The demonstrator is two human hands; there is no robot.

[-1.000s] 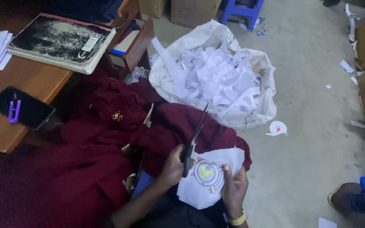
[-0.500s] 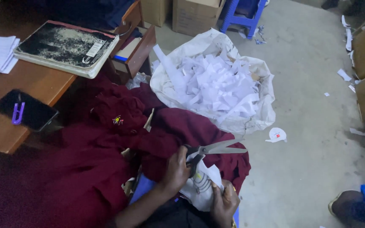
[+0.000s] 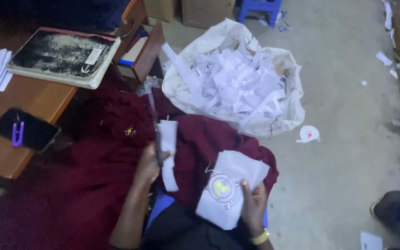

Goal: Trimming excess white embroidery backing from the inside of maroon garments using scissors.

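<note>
Beside the lap, white sack [image 3: 287, 109] brims with paper offcuts [image 3: 237, 88].

Grey concrete floor [image 3: 348, 83], wooden desk [image 3: 33, 99] at left.

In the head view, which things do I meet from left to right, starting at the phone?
Phone → left hand with scissors → white patch in the right hand → round scrap on the floor.
</note>
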